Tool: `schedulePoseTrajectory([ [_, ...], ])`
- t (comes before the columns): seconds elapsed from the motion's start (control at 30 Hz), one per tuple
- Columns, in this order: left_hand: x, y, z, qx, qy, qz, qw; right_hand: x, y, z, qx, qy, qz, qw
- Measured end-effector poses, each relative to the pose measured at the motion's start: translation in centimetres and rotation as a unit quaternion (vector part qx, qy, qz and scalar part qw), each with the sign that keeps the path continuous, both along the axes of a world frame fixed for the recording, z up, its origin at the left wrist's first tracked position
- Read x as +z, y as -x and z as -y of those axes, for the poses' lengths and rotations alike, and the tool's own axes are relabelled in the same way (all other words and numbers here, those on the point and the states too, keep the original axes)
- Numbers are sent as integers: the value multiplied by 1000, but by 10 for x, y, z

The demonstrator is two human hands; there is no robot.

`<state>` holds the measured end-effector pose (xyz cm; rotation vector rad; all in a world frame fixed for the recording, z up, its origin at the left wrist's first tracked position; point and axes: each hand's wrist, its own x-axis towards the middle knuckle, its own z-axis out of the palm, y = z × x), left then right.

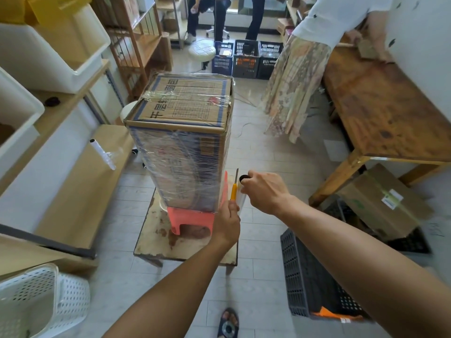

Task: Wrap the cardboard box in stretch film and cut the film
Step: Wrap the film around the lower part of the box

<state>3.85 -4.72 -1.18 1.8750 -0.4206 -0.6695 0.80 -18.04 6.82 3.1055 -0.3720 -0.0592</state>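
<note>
A tall cardboard box (180,132) stands upright on a pink plastic stool (190,219), which sits on a small worn table (156,242). Clear stretch film covers the box's sides and crosses its top. My left hand (228,222) grips a yellow-handled utility knife (234,187), blade pointing up, right beside the box's lower right corner. My right hand (264,191) is closed around the stretch film roll (243,178), of which the black end cap shows. A short span of film runs between the roll and the box, next to the blade.
A second film roll (102,153) lies on the left shelving. Black crates (314,272) stand on the floor at right, a wooden workbench (380,111) behind them with a person leaning on it. White baskets (36,301) sit at lower left. Other people stand at the far end.
</note>
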Motion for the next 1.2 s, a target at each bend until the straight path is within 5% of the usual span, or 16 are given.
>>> schedulePoseTrajectory([
  [0.27, -59, 26, -61, -8, -122, -15, 992, -4, 0, 0, -28, -18, 3, 999],
  [0.53, -33, 23, -42, 4, -16, 7, 1000, -3, 2, 0, -18, -22, 11, 1000],
  [1.2, -90, 8, -36, -33, -171, -95, 980, -14, 16, -2, -4, -21, -5, 1000],
])
